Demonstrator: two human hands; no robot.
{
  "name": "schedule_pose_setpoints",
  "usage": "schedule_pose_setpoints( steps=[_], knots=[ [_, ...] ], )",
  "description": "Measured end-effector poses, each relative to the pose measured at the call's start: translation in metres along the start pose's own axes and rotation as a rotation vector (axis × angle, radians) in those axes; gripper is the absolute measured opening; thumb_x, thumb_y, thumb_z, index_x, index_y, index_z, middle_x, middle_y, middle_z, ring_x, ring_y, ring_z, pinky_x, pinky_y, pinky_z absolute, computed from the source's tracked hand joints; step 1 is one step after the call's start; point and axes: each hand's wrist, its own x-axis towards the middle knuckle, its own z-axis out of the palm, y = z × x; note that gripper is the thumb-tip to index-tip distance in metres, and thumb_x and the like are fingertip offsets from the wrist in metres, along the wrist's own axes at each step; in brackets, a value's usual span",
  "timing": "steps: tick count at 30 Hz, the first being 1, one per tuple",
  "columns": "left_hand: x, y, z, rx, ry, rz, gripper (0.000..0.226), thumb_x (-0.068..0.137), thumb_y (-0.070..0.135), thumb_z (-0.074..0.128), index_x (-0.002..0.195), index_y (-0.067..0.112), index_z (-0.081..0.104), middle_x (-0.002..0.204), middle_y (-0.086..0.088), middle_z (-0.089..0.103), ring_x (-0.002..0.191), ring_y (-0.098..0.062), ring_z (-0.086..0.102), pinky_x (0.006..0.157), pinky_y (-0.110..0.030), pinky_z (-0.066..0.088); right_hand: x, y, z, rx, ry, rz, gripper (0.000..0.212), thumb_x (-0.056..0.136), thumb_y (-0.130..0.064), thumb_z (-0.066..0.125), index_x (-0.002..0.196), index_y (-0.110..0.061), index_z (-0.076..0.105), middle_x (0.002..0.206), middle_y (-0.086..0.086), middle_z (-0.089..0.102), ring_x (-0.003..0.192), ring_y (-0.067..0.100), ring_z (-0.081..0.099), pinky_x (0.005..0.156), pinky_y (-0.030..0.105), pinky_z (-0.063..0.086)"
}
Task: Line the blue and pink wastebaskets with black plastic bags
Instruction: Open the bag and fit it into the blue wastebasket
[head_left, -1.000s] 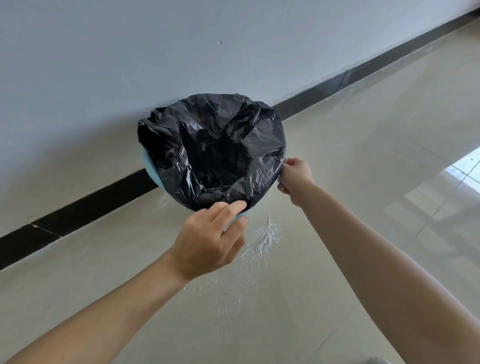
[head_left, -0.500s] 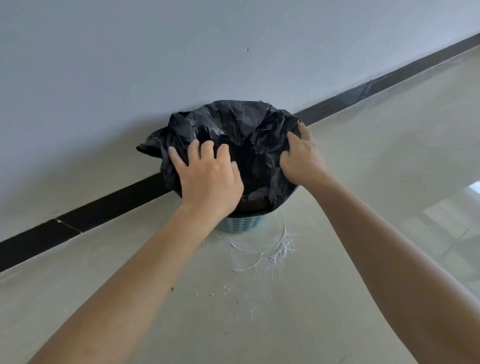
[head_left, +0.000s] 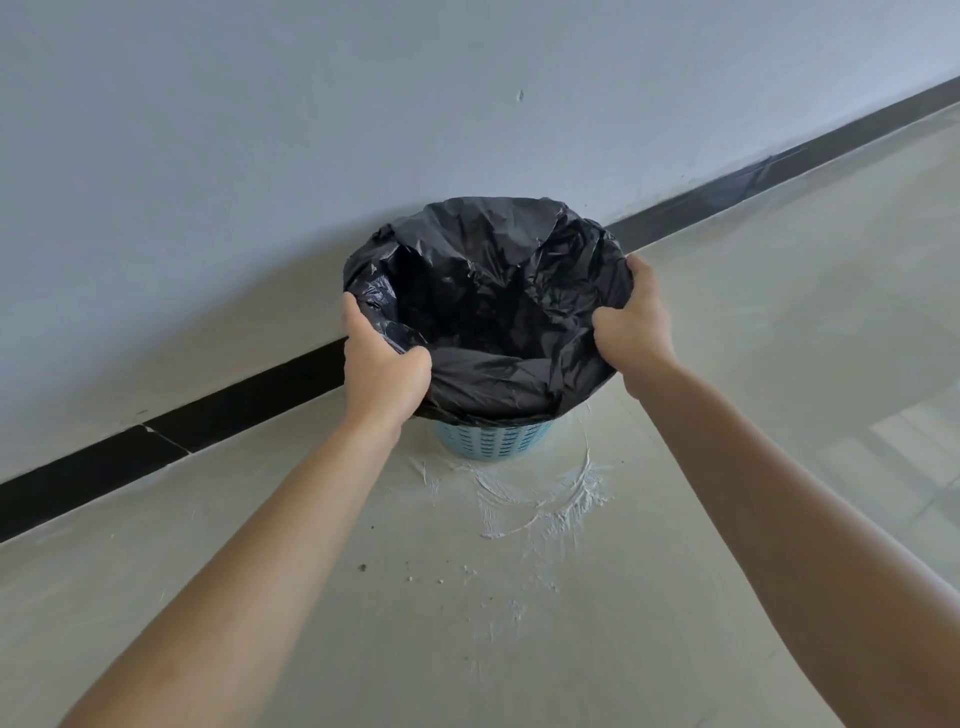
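The blue wastebasket (head_left: 491, 441) stands upright on the floor against the wall; only its perforated lower wall shows. A black plastic bag (head_left: 488, 291) fills it, open at the top and folded down over the rim all round. My left hand (head_left: 382, 364) grips the bag at the rim's left side, thumb inside the opening. My right hand (head_left: 631, 325) grips the bag at the rim's right side in the same way. The pink wastebasket is out of view.
A grey-white wall (head_left: 260, 156) with a black baseboard (head_left: 234, 410) runs behind the basket. White plaster smears (head_left: 535, 499) and crumbs mark the beige tiled floor (head_left: 779, 312) just in front of the basket.
The basket went from tilted toward me to standing upright. My hands moved from lying flat on the bag to gripping it at the left and right rim, and the bag's mouth is open again.
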Motion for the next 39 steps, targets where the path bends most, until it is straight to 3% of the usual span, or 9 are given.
schedule_pose_setpoints(
  steps=[4, 9, 14, 17, 19, 22, 27, 33, 39],
  knots=[
    [0.011, 0.010, -0.017, 0.565, -0.160, 0.039, 0.111, 0.074, 0.035, 0.065, 0.149, 0.038, -0.016, 0.146, -0.015, 0.040, 0.107, -0.037, 0.059, 0.090, -0.049, 0.053, 0.000, -0.009, -0.006, -0.128, -0.087, -0.009, 0.084, 0.079, -0.001, 0.050, 0.153, -0.032, 0.023, 0.135, 0.001, 0.054, 0.116, 0.025, 0.056, 0.087, 0.040, 0.054],
    [0.006, 0.016, -0.031, 0.722, -0.398, -0.060, 0.130, 0.070, 0.061, 0.071, 0.140, 0.036, -0.036, 0.089, -0.006, 0.069, 0.051, -0.023, 0.071, 0.055, -0.034, 0.058, -0.007, -0.013, -0.005, -0.335, -0.074, -0.002, 0.097, 0.076, -0.004, 0.060, 0.156, -0.029, 0.012, 0.134, 0.011, 0.053, 0.110, 0.032, 0.057, 0.086, 0.043, 0.054],
    [-0.007, 0.017, -0.044, 0.915, -0.355, 0.022, 0.115, 0.068, 0.093, 0.030, 0.148, 0.029, -0.023, 0.070, -0.001, 0.068, 0.044, -0.017, 0.066, 0.040, -0.026, 0.048, -0.007, -0.010, -0.008, -0.253, -0.149, 0.001, 0.106, 0.079, -0.020, 0.076, 0.158, -0.024, 0.005, 0.152, 0.012, 0.034, 0.134, 0.033, 0.041, 0.105, 0.049, 0.044],
    [-0.001, 0.013, -0.051, 0.970, 0.100, 0.378, 0.104, 0.076, 0.090, 0.013, 0.154, 0.022, 0.006, 0.075, -0.002, 0.060, 0.060, -0.025, 0.060, 0.051, -0.031, 0.043, -0.018, -0.008, -0.003, -0.341, 0.027, -0.090, 0.100, 0.083, -0.043, 0.069, 0.157, -0.023, 0.005, 0.159, 0.011, 0.018, 0.145, 0.034, 0.023, 0.118, 0.054, 0.022],
    [0.006, 0.008, -0.049, 0.821, 0.300, 0.572, 0.091, 0.087, 0.076, 0.033, 0.152, 0.018, 0.011, 0.104, -0.015, 0.055, 0.093, -0.034, 0.056, 0.070, -0.041, 0.046, -0.026, -0.007, 0.000, -0.328, 0.110, -0.172, 0.092, 0.085, -0.042, 0.063, 0.156, -0.027, 0.008, 0.163, 0.008, 0.011, 0.148, 0.033, 0.015, 0.119, 0.057, 0.014],
    [0.013, 0.000, -0.032, 0.440, 0.123, 0.527, 0.089, 0.087, 0.040, 0.063, 0.154, 0.017, 0.008, 0.145, -0.019, 0.029, 0.136, -0.030, 0.025, 0.112, -0.044, 0.024, -0.031, -0.007, 0.003, -0.094, 0.032, -0.130, 0.083, 0.084, -0.031, 0.054, 0.156, -0.031, 0.013, 0.163, -0.005, 0.011, 0.148, 0.026, 0.017, 0.116, 0.054, 0.027],
    [-0.002, -0.020, -0.009, 0.084, -0.022, 0.384, 0.082, 0.087, 0.016, 0.055, 0.155, 0.024, 0.010, 0.164, 0.001, 0.002, 0.149, -0.009, 0.000, 0.117, -0.028, 0.005, -0.040, 0.010, 0.007, -0.035, -0.014, -0.195, 0.074, 0.086, -0.028, 0.048, 0.155, -0.033, 0.024, 0.162, -0.010, 0.016, 0.145, 0.014, 0.027, 0.118, 0.045, 0.028],
    [-0.001, -0.021, -0.006, 0.210, 0.022, 0.389, 0.081, 0.081, 0.035, 0.044, 0.154, 0.028, 0.012, 0.164, 0.001, 0.003, 0.147, -0.008, 0.004, 0.105, -0.027, 0.009, -0.033, 0.024, 0.010, -0.033, 0.018, -0.229, 0.067, 0.082, -0.039, 0.046, 0.148, -0.038, 0.037, 0.161, -0.011, 0.018, 0.103, 0.008, 0.056, 0.105, 0.047, 0.043],
    [0.005, -0.021, -0.012, 0.652, 0.089, 0.518, 0.072, 0.088, 0.043, 0.034, 0.154, 0.020, 0.016, 0.162, -0.018, 0.008, 0.148, -0.033, 0.011, 0.114, -0.047, 0.022, -0.023, 0.024, 0.009, -0.330, 0.070, -0.330, 0.070, 0.084, -0.049, 0.038, 0.152, -0.033, 0.027, 0.165, -0.003, 0.008, 0.147, 0.022, 0.022, 0.109, 0.038, 0.030]
  ],
)
